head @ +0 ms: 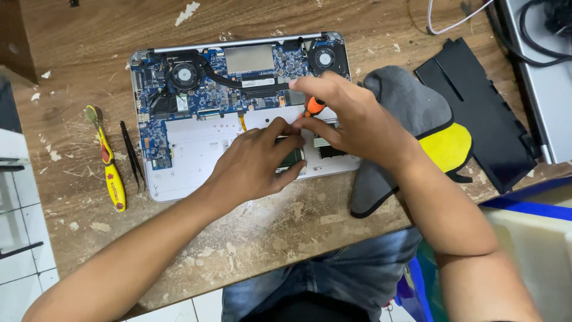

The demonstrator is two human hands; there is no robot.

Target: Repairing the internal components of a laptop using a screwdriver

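Worn wooden bench (268, 232), its varnish flaking in pale chips, carries an opened laptop (190, 173) lying base-up with the cover off. Right hand (351, 119) is curled closed around a small screwdriver (314, 107) with an orange grip, tip pointed down at the silver lower panel near the middle of the chassis. Left hand (253, 167) rests flat-knuckled on that same panel, fingers bent and pinched together just beside the tool tip; whether they grip anything cannot be told. Blue circuit board (205, 83) shows two round black fans and a copper-toned heat pipe. Left of the chassis lie thin black tweezers (132, 155) and a yellow-handled tool (112, 173). To the right, a grey and yellow cloth glove (417, 131) touches a flat black battery pack (482, 113).
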